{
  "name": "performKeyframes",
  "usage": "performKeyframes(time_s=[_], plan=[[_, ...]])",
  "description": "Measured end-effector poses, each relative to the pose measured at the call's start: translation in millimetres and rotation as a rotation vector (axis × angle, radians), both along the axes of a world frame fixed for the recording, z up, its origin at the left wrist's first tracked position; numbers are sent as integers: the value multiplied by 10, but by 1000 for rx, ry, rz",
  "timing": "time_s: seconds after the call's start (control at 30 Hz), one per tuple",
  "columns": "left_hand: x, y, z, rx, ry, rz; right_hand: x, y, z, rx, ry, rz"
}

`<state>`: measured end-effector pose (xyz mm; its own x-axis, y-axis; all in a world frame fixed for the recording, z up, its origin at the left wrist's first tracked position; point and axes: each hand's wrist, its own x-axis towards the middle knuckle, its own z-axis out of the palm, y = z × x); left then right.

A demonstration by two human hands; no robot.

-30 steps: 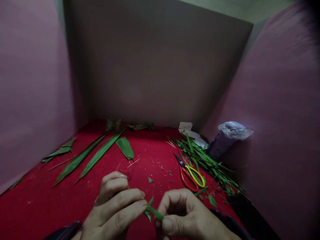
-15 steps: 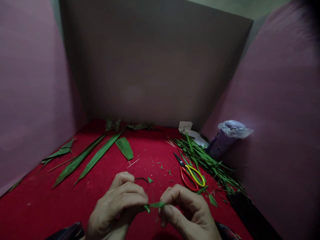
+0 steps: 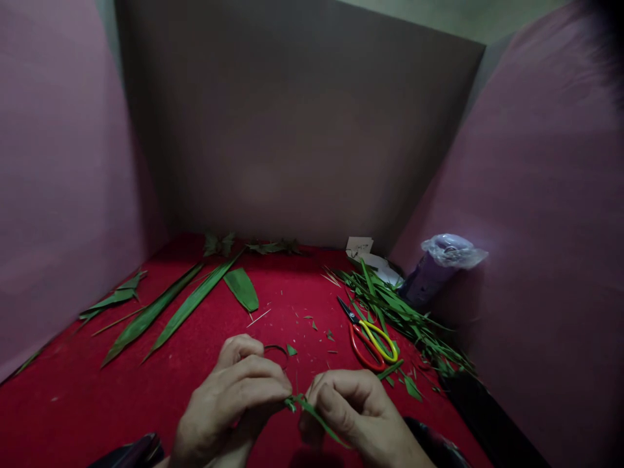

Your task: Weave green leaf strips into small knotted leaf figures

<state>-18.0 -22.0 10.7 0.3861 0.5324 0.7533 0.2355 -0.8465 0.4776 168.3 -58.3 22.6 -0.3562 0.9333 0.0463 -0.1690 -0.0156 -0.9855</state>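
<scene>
Leaf strip: the narrow green leaf strip point(image 3: 312, 411) sits at 6 o'clock in the view, low over the near edge of the surface. It bridges the gap between both hands.
Left hand: the left hand point(image 3: 234, 403) is at 9 o'clock of the strip, thumb and forefinger pinched together on its folded end.
Right hand: the right hand point(image 3: 355, 413) is at 3 o'clock of the strip, fingers curled and closed on it. The free end trails toward 5 o'clock.
Scissors: the scissors point(image 3: 371, 338), with red and yellow handles, lie flat at 2 o'clock of the hands.
Cuttings pile: the cuttings pile point(image 3: 400, 312) is just beyond the scissors.
Long leaves: the long leaves point(image 3: 180, 309) lie at 10 o'clock, well apart from the hands.
Bottle: the purple bottle point(image 3: 431, 273) is in the far corner at 2 o'clock, its top wrapped in plastic.
Surface: the red cloth point(image 3: 73, 403) is littered with small green offcuts.
Room: a brown back panel point(image 3: 302, 130) stands at 12 o'clock, with pink side panels point(image 3: 58, 162) at 9 and 3 o'clock.
Hidden: fingers cover the pinched parts of the strip, and the lower edge cuts off the wrists. The dark object point(image 3: 131, 452) at 7 o'clock is cut off and cannot be identified.
</scene>
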Motion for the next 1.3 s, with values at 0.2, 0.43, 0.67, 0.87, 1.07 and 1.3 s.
performKeyframes(time_s=[0.2,0.43,0.67,0.87,1.07,1.3], plan=[[15,20,92,117,33,21,4,31,-18,-286,189,59],[39,5,104,92,20,51,-60,53,-164,-384,396,67],[33,12,120,93,12,-4,-56,23,-66,-3,219,-79],[20,17,143,112,-42,-18,-72,-3,-37,179,70,-190],[0,24,100,105,-39,-28,-49,48,-62,-48,250,-357],[-3,53,59,63,-41,29,60,-23,14,419,-117,-492]])
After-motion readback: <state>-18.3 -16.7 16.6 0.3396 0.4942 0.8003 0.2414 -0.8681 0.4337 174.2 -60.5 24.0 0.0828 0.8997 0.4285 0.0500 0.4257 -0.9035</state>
